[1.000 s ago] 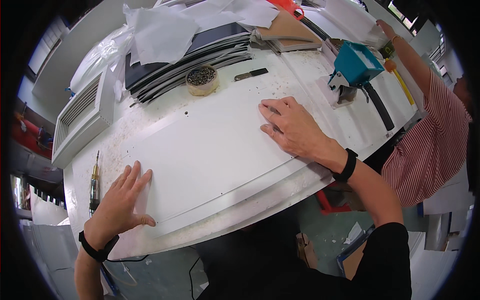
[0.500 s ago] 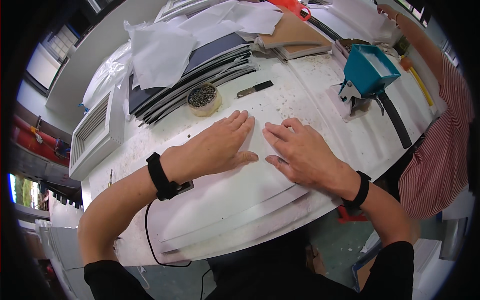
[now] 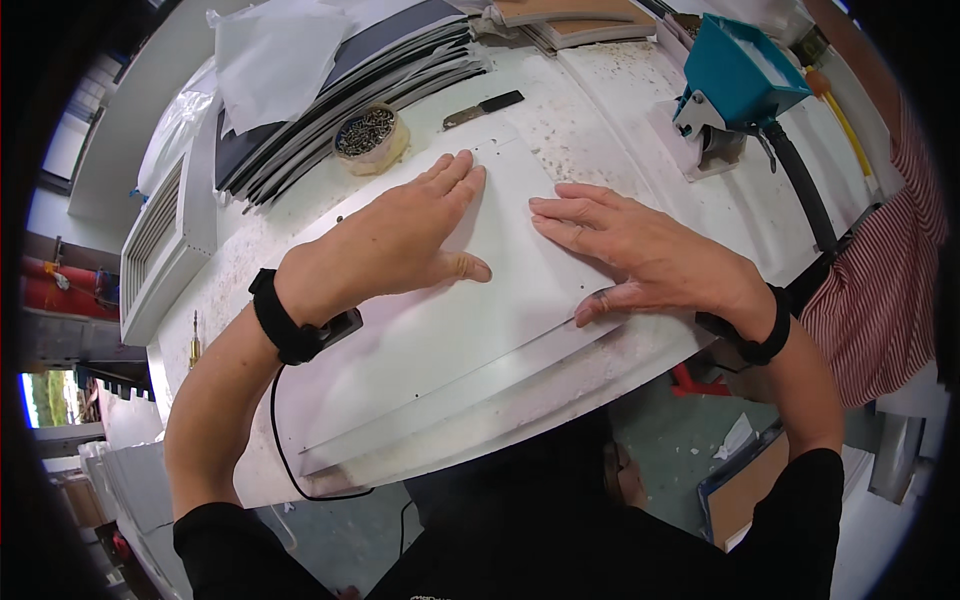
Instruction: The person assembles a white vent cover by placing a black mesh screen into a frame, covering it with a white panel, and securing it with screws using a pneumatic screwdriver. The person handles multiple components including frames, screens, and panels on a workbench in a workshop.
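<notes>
A flat white panel (image 3: pixel 450 335) lies on the worktable in front of me, with small dark marks near its edges. My left hand (image 3: pixel 385 235) rests on its left part, open, palm down, thumb apart from the fingers. On the right part, my right hand (image 3: pixel 650 250) is also open, with its fingers pointing left and its thumb by the panel's near edge. Dark smudges show on that thumb. Neither hand holds anything. Beyond my left hand are a round tub of screws (image 3: pixel 368 135) and a blade with a black handle (image 3: pixel 485 108).
A stack of dark sheets (image 3: pixel 350 90) stands at the far left, under loose white sheets (image 3: pixel 280 55). A white slatted frame (image 3: pixel 172 250) leans at the left edge. To the right is a teal hopper with a roller (image 3: pixel 740 75). A person's striped garment (image 3: pixel 870 300) shows beyond.
My hands have moved farther apart, the right one to the right and toward the panel's near edge. The table appears higher in the view. More of the panel's middle shows.
</notes>
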